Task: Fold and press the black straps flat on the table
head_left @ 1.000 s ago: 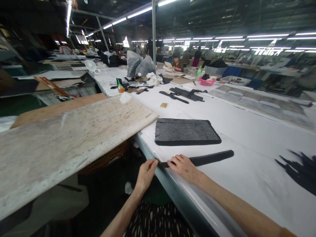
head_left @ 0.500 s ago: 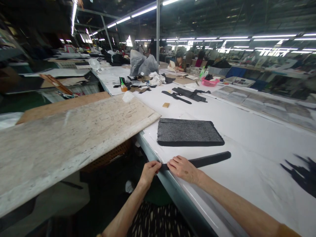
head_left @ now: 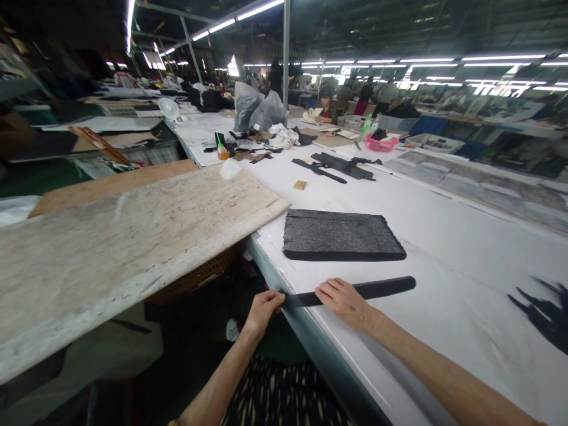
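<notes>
A long black fabric strip (head_left: 386, 287) lies across the near edge of the white table, its rounded end to the right. My left hand (head_left: 265, 307) pinches the strip's left end, just past the table edge. Farther along, my right hand (head_left: 341, 300) rests on the strip from above, its fingers bent and close together over it; the fingertips are partly hidden. Just beyond both hands is a neat stack of dark grey-black strips (head_left: 341, 234), edges facing up.
A worn pale board (head_left: 133, 248) overlaps the table edge on the left. More black pieces (head_left: 541, 313) lie at the right. Farther back are a tan block (head_left: 300, 185), black cut pieces (head_left: 344, 165), a pink basket (head_left: 380, 142) and an orange bottle (head_left: 222, 151). Several people work in the background.
My right hand has slid to the right along the strip. My left hand has shifted slightly left with the strip's end, so more strip shows between the hands.
</notes>
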`<state>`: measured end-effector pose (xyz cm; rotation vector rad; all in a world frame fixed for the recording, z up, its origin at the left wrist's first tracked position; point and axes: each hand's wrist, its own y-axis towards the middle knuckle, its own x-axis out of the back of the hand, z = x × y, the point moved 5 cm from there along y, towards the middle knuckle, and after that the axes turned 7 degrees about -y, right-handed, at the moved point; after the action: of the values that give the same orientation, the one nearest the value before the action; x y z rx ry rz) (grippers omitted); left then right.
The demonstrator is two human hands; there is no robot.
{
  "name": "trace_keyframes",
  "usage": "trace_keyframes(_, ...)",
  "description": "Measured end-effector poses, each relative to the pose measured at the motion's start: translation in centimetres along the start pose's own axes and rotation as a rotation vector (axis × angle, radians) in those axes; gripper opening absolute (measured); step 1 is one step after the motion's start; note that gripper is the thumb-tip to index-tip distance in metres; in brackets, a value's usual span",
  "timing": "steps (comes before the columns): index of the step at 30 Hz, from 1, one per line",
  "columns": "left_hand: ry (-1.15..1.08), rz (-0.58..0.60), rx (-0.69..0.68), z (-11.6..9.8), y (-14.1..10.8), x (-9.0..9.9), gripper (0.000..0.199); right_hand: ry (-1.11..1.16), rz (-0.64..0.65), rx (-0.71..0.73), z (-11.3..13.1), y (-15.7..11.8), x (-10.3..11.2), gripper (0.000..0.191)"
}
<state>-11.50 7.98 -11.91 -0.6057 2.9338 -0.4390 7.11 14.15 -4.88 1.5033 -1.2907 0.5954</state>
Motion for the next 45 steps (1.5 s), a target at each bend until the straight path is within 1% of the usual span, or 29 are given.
trace_keyframes(6, -0.005, -0.058, 0.029, 1.9, 0.1, 1.9, 0.028, -0.001, -0.015, 0.004, -0.3, -1.1, 0.9, 0.020)
trace_keyframes(10, -0.004, -0.103, 0.058, 3.8, 0.4, 3.4, 0.032, -0.012, -0.021, 0.030, -0.2, -1.8, 1.3, 0.022)
trace_keyframes(17, -0.009, -0.185, 0.134, 7.0, 0.3, 6.1, 0.042, -0.048, 0.000, 0.062, -0.2, -3.1, 1.4, 0.024)
trace_keyframes(19, -0.013, -0.209, 0.159, 7.9, 0.4, 6.7, 0.044, -0.059, 0.010, 0.074, 0.0, -2.7, 1.3, 0.024)
trace_keyframes(22, -0.010, -0.256, 0.206, 9.4, 0.5, 7.4, 0.044, -0.042, 0.032, 0.112, 1.0, -1.2, 0.9, 0.021)
trace_keyframes(27, 0.037, -0.334, 0.319, 12.1, -0.4, 8.8, 0.034, -0.006, 0.050, 0.165, 2.6, 1.6, 0.4, 0.019)
trace_keyframes(29, 0.058, -0.342, 0.339, 12.4, -0.9, 9.2, 0.031, -0.009, 0.037, 0.162, 2.8, 2.0, 0.4, 0.018)
trace_keyframes(30, 0.065, -0.340, 0.334, 12.3, -1.0, 9.2, 0.030, -0.011, 0.030, 0.158, 2.8, 2.0, 0.5, 0.018)
trace_keyframes(32, 0.070, -0.314, 0.288, 11.0, -1.1, 8.7, 0.029, -0.015, 0.019, 0.154, 2.7, 1.9, 0.6, 0.018)
trace_keyframes(34, 0.057, -0.253, 0.204, 8.6, -0.9, 7.0, 0.031, -0.020, 0.020, 0.156, 2.6, 1.7, 0.6, 0.018)
trace_keyframes(37, 0.025, -0.066, 0.053, 3.8, -0.8, 2.7, 0.040, -0.030, 0.034, 0.166, 2.6, 1.6, 0.4, 0.017)
trace_keyframes(38, 0.034, 0.047, -0.015, 2.2, -1.0, 1.0, 0.040, -0.032, 0.039, 0.168, 2.7, 1.6, 0.4, 0.016)
trace_keyframes(39, 0.044, 0.134, -0.050, 0.8, -1.3, -0.5, 0.039, -0.034, 0.040, 0.169, 2.7, 1.7, 0.3, 0.015)
trace_keyframes(40, 0.046, 0.189, -0.053, -0.1, -1.7, -1.7, 0.039, -0.036, 0.038, 0.169, 2.7, 1.7, 0.3, 0.014)
trace_keyframes(41, 0.037, 0.225, -0.043, -0.8, -2.0, -2.6, 0.037, -0.039, 0.035, 0.169, 2.7, 1.7, 0.3, 0.014)
trace_keyframes(42, 0.019, 0.235, -0.024, -1.1, -2.3, -3.2, 0.035, -0.040, 0.030, 0.168, 2.7, 1.8, 0.3, 0.013)
trace_keyframes(45, -0.049, 0.207, 0.014, -1.2, -2.6, -3.7, 0.029, -0.032, 0.019, 0.151, 2.5, 1.7, 0.3, 0.014)
